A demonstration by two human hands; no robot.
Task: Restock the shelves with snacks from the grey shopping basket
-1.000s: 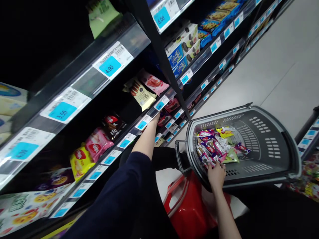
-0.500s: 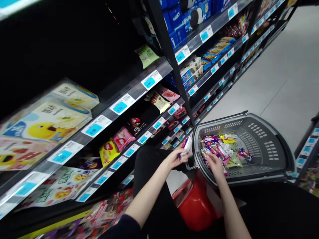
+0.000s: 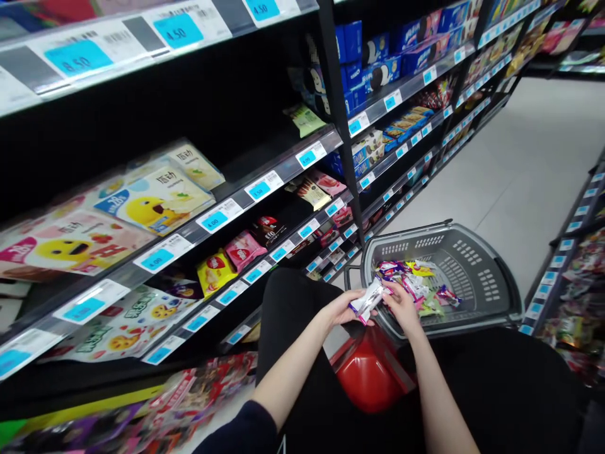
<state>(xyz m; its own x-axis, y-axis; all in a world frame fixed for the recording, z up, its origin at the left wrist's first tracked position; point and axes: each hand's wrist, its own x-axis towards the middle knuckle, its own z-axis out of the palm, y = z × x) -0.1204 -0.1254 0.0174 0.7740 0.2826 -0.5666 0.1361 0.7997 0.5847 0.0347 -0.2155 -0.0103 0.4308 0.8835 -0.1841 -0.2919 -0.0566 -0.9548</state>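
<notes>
Small silvery-white snack packets (image 3: 370,301) with purple and pink edges lie in my left hand (image 3: 341,308), whose fingers are closed around them. My right hand (image 3: 401,305) pinches at the right end of the same packets, so both hands meet just in front of the basket's near-left rim. The grey shopping basket (image 3: 489,275) stands on the floor with its perforated walls showing. Inside it, a loose heap of small wrapped snacks (image 3: 416,287) in purple, yellow, pink and green covers the left part of the bottom.
A glossy red plastic object (image 3: 371,375) sits below my hands, between my legs. Left of me, shelves hold flat biscuit bags (image 3: 161,200), a yellow packet (image 3: 215,272) and blue Oreo boxes (image 3: 378,72). Another shelf with price tags (image 3: 551,274) runs along the right.
My right hand has come out of the basket to the packets in my left hand, and the two hands are now together. The view has tilted up, showing more shelf and aisle.
</notes>
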